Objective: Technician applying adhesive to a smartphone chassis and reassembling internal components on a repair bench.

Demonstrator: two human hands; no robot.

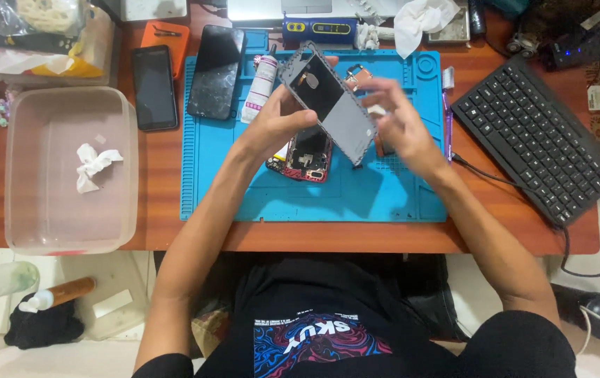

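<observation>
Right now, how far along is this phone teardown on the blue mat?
Done: the phone is split, with the opened body lying on the blue mat. In hand: the left hand holds the screen frame up while the right hand, blurred, is at its edge. Left: the two halves are not yet rejoined, and two other phones lie untouched.
</observation>
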